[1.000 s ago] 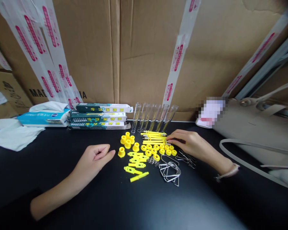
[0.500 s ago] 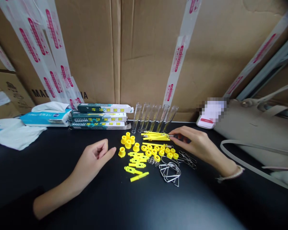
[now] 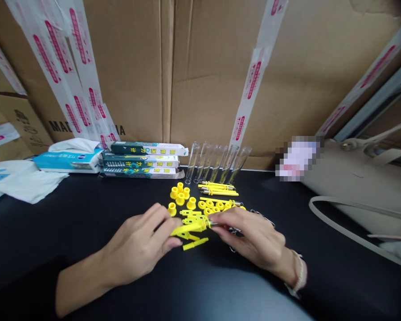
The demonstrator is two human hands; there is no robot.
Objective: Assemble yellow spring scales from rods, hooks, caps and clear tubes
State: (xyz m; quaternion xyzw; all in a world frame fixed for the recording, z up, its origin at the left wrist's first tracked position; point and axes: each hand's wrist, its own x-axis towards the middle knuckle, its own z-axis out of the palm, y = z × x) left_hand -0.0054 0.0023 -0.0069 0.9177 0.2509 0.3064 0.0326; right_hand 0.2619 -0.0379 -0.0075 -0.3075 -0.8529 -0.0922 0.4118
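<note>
Between both hands a yellow plastic spring-scale rod with a metal spring end is held level above the small parts. My left hand is closed on its plain end. My right hand pinches the metal end, which the fingers partly hide. Beneath the rod lie flat yellow tabs with holes and a loose yellow pin. Yellow flared caps and yellow rings sit just behind. Farther back, similar rods with springs lie in a pile. Wire hooks are mostly covered by my right hand.
Several clear tubes stand upright along the back beside stacked printed boxes. A blue tissue pack lies at left. To the right are a blurred-out phone and a grey bag whose strap reaches onto the black table.
My right hand has brought one rod from the back pile toward me. My left hand has moved right and closed on the rod's other end.
</note>
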